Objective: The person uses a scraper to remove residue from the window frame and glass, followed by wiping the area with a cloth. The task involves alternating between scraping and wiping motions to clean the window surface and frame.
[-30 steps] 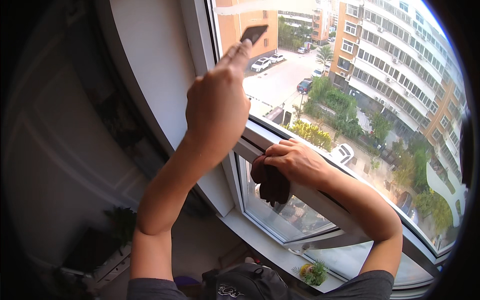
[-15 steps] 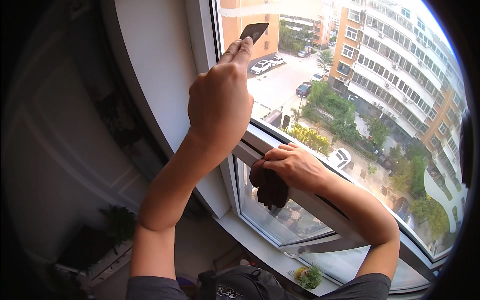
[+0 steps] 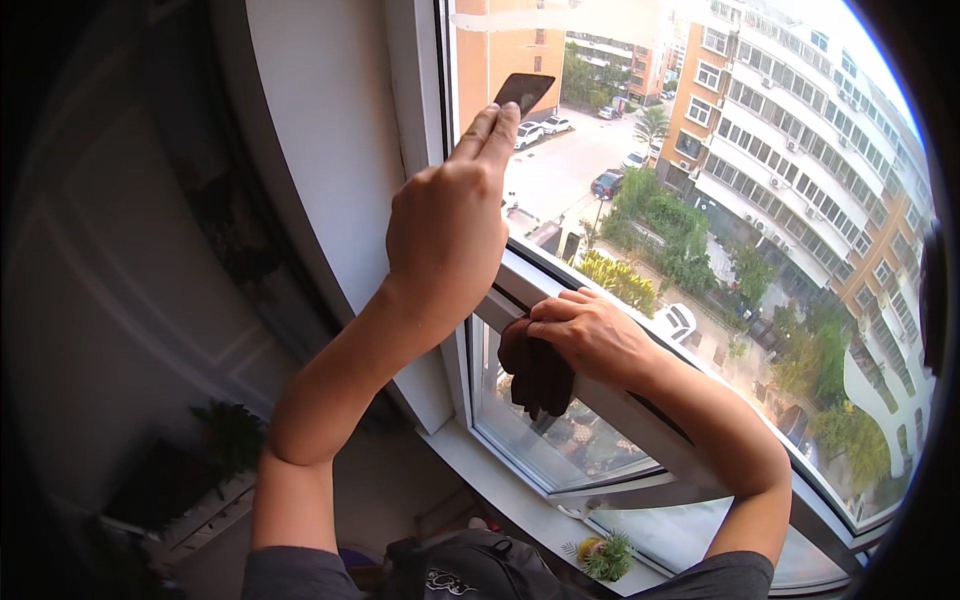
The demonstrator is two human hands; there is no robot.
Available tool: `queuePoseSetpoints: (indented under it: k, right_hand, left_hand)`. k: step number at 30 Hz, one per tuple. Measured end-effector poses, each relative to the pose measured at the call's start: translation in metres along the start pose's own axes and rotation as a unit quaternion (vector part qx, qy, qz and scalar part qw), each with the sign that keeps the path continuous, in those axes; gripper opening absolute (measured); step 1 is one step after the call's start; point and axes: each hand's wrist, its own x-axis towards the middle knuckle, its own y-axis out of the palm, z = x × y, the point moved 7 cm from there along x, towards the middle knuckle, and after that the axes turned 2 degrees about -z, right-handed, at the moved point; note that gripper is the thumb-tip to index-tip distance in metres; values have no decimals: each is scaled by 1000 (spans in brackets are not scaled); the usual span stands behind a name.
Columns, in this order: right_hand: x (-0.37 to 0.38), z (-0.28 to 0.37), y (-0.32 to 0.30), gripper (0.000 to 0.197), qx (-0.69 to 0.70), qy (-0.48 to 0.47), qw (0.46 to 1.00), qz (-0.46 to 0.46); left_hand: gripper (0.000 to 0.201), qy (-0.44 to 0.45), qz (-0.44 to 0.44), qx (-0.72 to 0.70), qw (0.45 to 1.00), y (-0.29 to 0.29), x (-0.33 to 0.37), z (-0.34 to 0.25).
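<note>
My left hand [image 3: 450,220] is raised at the upper window pane [image 3: 600,210], its fingers closed on a thin dark card-like piece [image 3: 525,93]. That piece lies at the glass, tilted up to the right. Lower down, my right hand [image 3: 590,330] rests on the white window rail [image 3: 640,400]. A crumpled dark brown cloth [image 3: 540,375] hangs from its fingers in front of the lower pane. The underside of the right hand's grip is hidden. Whitish smears [image 3: 875,380] show on the glass at the far right, with a pale strip [image 3: 545,20] along the top.
A white sill [image 3: 480,465] runs below the window, with a small potted plant [image 3: 605,555] on it. A dark bag [image 3: 470,570] is at my front. Another leafy plant [image 3: 225,435] stands at the lower left. Outside are buildings, trees and parked cars.
My left hand has moved a little downward over the pane with the dark card-like piece. The right hand stays on the rail with the cloth. The view has shifted slightly.
</note>
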Motion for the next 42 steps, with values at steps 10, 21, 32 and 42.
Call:
queuePoseSetpoints:
  k: [10,21,32,42]
  right_hand:
    - [1,2,-2,24,4,-6,1000,-6]
    - [3,4,-8,24,9,-6,1000,-4]
    - [5,3,-7,26,4,1,1000,2]
    - [6,1,-10,26,20,-4,1000,-10]
  left_hand:
    - [62,40,-6,-12,999,11,-5,12]
    - [62,27,-44,-29,998,6,6,10]
    - [55,-34,-38,-46,998,-1,13,9]
    - [55,-57,5,-13,998,-10,22,8]
